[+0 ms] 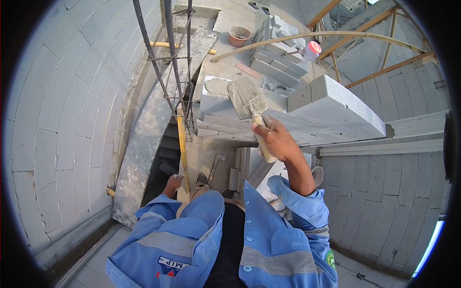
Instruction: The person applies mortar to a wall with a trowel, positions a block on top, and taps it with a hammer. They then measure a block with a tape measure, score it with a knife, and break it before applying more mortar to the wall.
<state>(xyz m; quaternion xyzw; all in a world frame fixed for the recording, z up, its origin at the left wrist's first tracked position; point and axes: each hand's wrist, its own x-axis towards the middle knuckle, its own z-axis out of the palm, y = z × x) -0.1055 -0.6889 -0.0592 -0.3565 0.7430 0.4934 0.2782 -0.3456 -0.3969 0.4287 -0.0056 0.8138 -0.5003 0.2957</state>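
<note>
My right hand (pixel 278 139) is closed around the pale handle of a trowel (pixel 263 141). Its blade is coated with grey mortar (pixel 246 97) and lies over the top of a low block wall (pixel 225 115). Left of the blade, a patch of mortar (pixel 217 86) is spread on that top. A large light-grey block (pixel 338 105) sits on the wall to the right. Down at my left side, my left hand (pixel 173 183) has its fingers curled, close to a yellow bar (pixel 182 144). Whatever those fingers may hold is hidden.
Vertical steel rebar (pixel 173 57) rises left of the wall. Beyond stand a mortar bucket (pixel 239 36), stacked blocks (pixel 278 62) and a red-lidded container (pixel 313 48). A bent wooden strip (pixel 307 36) arches over them. A dark stairwell opening (pixel 161 163) lies at lower left.
</note>
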